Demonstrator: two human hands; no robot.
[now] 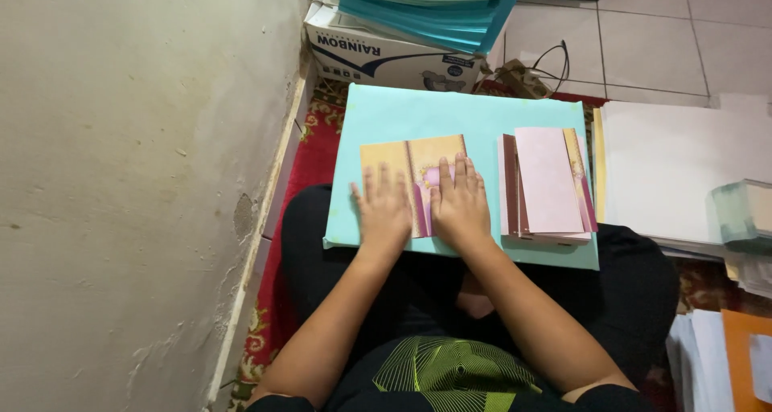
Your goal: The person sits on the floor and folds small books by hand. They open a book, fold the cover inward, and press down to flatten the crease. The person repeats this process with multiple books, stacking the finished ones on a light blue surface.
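A tan and pink folded card [410, 159] lies flat on a light teal board [418, 110] resting across my lap. My left hand [382, 211] presses flat on the card's left panel, fingers spread. Beside it, my right hand [460, 203] lies flat on the right panel, covering its lower part. Neither hand grips anything. To the right on the same board sits a stack of folded pink cards [548, 183], apart from my hands.
A plastered wall [137, 179] runs along the left. A cardboard box [386, 54] topped with teal sheets [434, 6] stands beyond the board. White sheets [683, 163] and paper piles [744, 215] lie at the right, a cable [551, 62] on the tiled floor.
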